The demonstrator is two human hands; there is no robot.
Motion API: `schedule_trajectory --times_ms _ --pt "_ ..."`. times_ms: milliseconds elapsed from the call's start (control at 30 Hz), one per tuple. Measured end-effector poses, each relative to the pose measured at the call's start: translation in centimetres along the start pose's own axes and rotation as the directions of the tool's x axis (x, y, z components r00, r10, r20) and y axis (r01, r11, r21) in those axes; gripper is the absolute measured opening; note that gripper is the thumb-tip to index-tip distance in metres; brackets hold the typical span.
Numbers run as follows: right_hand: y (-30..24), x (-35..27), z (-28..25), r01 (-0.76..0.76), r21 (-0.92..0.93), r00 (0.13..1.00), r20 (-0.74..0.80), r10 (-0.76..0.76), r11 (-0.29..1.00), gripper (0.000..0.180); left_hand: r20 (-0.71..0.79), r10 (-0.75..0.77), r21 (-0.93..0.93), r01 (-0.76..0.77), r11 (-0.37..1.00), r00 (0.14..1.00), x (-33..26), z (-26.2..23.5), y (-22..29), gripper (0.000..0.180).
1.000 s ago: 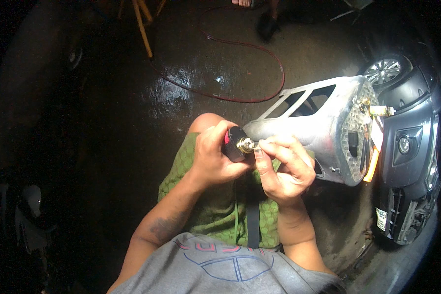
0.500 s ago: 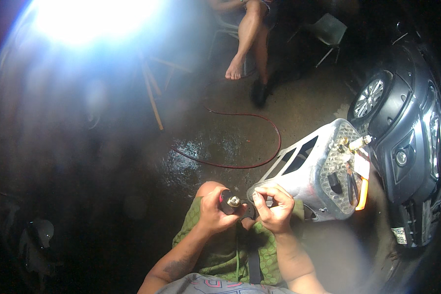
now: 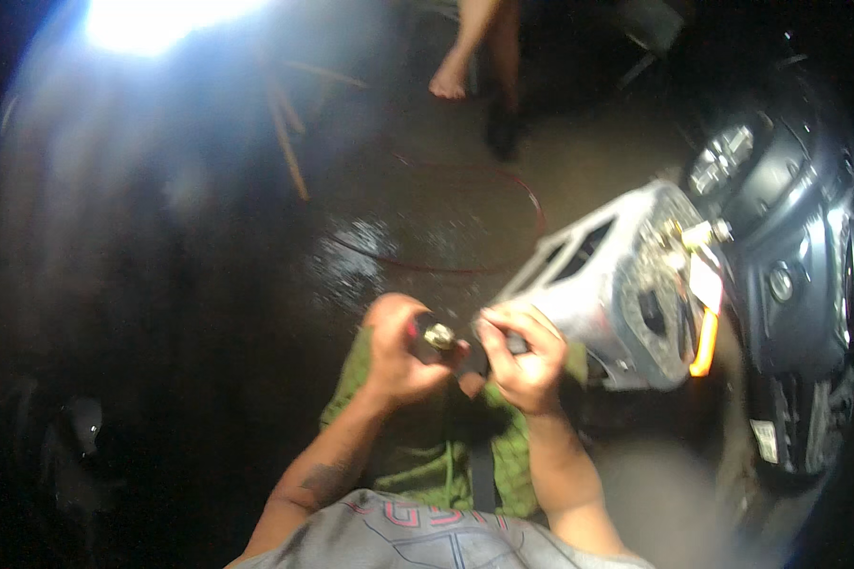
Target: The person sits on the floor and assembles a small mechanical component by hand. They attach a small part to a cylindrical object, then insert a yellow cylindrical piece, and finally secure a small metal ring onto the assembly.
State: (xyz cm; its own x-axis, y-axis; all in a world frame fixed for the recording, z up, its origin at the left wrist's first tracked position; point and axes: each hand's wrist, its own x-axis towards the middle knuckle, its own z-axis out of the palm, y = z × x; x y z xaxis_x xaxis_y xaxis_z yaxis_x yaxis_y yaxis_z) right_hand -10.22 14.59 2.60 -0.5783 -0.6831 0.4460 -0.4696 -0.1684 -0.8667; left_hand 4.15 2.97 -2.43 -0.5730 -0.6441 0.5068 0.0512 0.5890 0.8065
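Left hand (image 3: pixel 396 353) curled tight around dark tool handle with brass tip (image 3: pixel 433 337). Right hand (image 3: pixel 522 356) pinches small dark part (image 3: pixel 514 343), touching grey metal housing (image 3: pixel 617 284).

The person is wearing a grey T-shirt (image 3: pixel 436 541) with a red and dark-blue printed design curving across its chest, and the sleeves are ending above the elbows, leaving both forearms bare. A dark tattoo (image 3: pixel 324 482) is showing on the left forearm. Green shorts (image 3: pixel 417 446) with a fine check are covering the lap, and 1 dark strap (image 3: pixel 482 474) is hanging down over them.
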Motion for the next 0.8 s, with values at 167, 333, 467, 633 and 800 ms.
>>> schedule_trajectory --times_ms 167,333,467,633,800 --pt "-0.1 0.5 0.0 0.009 -0.054 1.0 0.001 -0.009 0.999 0.013 0.025 -0.164 -0.2 0.166 0.966 0.986 -0.6 -0.1 0.0 0.041" --pt "-1.9 -0.2 0.7 0.129 -0.032 0.99 0.057 -0.127 0.991 0.022 -0.033 0.004 -0.073 -0.007 0.997 0.999 0.2 -0.2 0.0 0.047" --pt "-2.1 -0.4 1.5 0.182 -0.009 0.98 0.088 -0.181 0.983 0.025 -0.013 -0.101 -0.131 0.099 0.986 0.995 0.4 -0.2 0.2 0.047" --pt "-2.3 -0.2 1.8 0.209 -0.059 0.974 0.107 -0.202 0.976 0.025 -0.036 -0.042 -0.12 0.037 0.992 0.998 0.6 -0.2 -0.2 0.048" --pt "-2.3 0.2 2.0 0.222 -0.092 0.971 0.116 -0.211 0.971 0.024 -0.034 -0.037 -0.125 0.033 0.992 0.999 0.4 0.0 -0.4 0.049"
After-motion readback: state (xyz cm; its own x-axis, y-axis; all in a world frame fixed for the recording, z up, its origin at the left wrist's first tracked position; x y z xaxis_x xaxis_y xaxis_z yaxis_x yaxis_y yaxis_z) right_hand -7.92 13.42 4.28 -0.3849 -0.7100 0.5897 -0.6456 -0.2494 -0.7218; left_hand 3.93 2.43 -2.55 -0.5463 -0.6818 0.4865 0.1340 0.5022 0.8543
